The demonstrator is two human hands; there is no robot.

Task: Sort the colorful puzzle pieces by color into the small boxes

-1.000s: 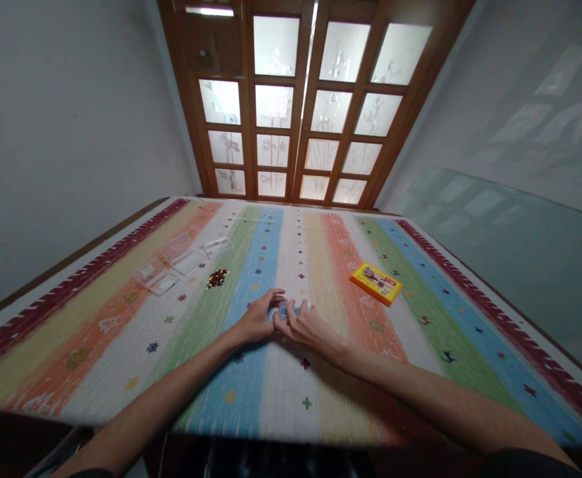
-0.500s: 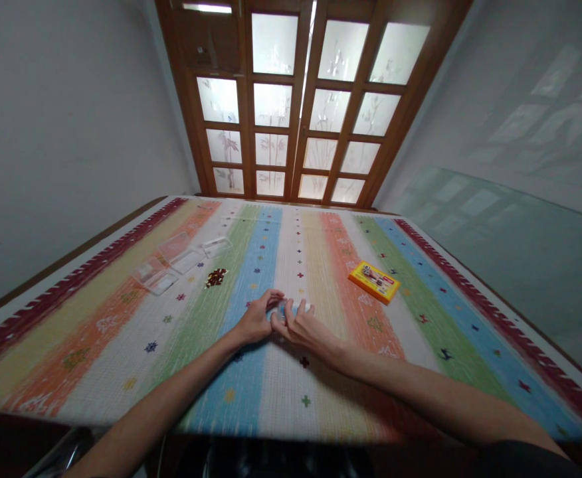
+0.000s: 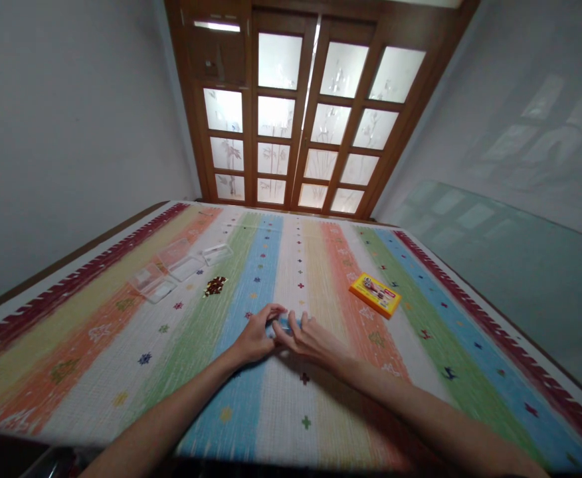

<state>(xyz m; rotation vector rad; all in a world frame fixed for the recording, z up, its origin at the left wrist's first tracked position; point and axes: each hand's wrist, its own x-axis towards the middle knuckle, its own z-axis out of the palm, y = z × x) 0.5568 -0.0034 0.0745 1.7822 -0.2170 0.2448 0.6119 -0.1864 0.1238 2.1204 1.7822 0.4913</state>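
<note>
My left hand (image 3: 256,335) and my right hand (image 3: 311,340) meet over the middle of a striped, many-coloured cloth (image 3: 420,345). Both have their fingers curled together around a small pale blue-white thing (image 3: 282,323) that is mostly hidden between the fingertips. I cannot make out what it is. A small dark heap of tiny red, black and white pieces (image 3: 216,286) lies on the green stripe to the left of my hands.
Several clear plastic boxes and lids (image 3: 171,269) lie at the left of the cloth. A yellow box (image 3: 375,295) sits on the right. A wooden door with frosted glass panes (image 3: 295,113) stands behind. A glass sheet (image 3: 510,265) leans along the right wall.
The view has tilted a little, so everything sits lower in the picture. My hands stay pressed together on the small thing, with the fingers shifting slightly.
</note>
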